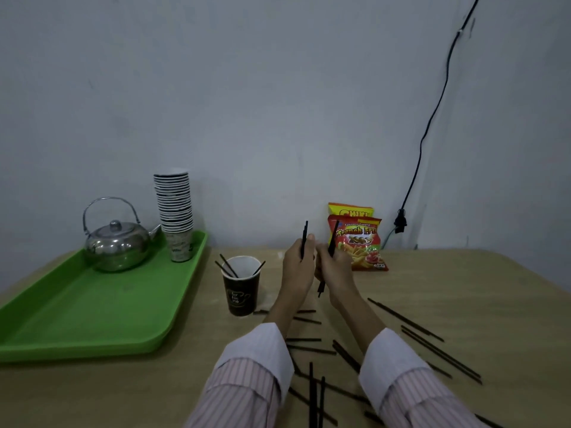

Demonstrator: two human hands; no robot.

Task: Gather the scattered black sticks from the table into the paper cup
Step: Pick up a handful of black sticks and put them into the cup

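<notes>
- The cup (240, 285) stood upright on the surface (448, 288) just left of centre frame, with a few sticks already leaning inside it.
- Both hands were raised together right of the cup, above the surface, each gripping sticks.
- The left hand (298, 267) pinched a small bunch (304, 242) held nearly upright, tips pointing to the top of the frame.
- The right hand (335, 270) closed on other sticks (332, 242), tilted slightly right, with lower ends poking out beneath the palm.
- The left hand was nearer the cup; the rim lay left of it and a little lower, so the upright bunch looked about ready to drop in.
- Many loose sticks (423, 327) lay flat across the lower centre and lower right, crossing at mixed angles, some under the sleeves.
- A green tray (77, 319) with a kettle (117, 245) sat at left.
</notes>
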